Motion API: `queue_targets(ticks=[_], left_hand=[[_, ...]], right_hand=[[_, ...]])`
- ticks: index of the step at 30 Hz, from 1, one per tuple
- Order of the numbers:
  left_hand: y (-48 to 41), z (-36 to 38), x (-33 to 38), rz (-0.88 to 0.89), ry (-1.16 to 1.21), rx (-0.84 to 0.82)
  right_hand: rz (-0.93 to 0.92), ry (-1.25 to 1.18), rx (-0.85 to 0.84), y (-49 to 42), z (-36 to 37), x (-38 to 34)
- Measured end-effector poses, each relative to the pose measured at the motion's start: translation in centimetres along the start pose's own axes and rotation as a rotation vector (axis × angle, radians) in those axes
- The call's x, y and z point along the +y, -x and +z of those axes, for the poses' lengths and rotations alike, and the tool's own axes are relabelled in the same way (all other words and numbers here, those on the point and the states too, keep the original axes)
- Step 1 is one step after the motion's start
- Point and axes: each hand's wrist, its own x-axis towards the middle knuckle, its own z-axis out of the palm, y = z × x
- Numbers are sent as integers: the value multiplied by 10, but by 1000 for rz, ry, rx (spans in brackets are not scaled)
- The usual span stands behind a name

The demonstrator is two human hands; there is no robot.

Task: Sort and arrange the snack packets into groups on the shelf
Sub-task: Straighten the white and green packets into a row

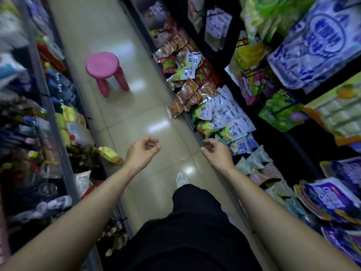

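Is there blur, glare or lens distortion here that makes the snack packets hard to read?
Head view: motion blur smears the edges, worst on the left shelf and the blue-and-white bags top right; wide-angle distortion tilts the shelving; glare patches on the floor tiles; white-and-green packets, pink stool, left hand and right hand are fairly sharp.

On my right the low shelf holds a loose, overlapping heap of snack packets, not yet in tidy groups. Farthest along lie red packets mixed with brown-orange packets, most lying flat or tilted. One brown-orange packet juts out past the shelf's front edge. Closer to me, white-and-green packets pile together, and nearest me sit pale green packets, their print too blurred to read.
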Motion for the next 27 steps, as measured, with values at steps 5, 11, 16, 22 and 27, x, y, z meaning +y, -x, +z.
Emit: queue_targets(ticks=[5, 11, 16, 22, 27], left_hand=[[-90, -29, 29, -16, 18, 11], [-210, -68, 43, 5, 68, -47], [-326, -123, 52, 63, 21, -131], [-456, -208, 67, 101, -107, -253], [-553, -240, 95, 152, -169, -341]], right_hand=[[-2, 69, -67, -103, -2, -50], [43, 81, -27, -207, 4, -118], [101, 48, 60, -288, 29, -180], [202, -86, 145, -367, 68, -262], [284, -103, 165, -425, 89, -295]])
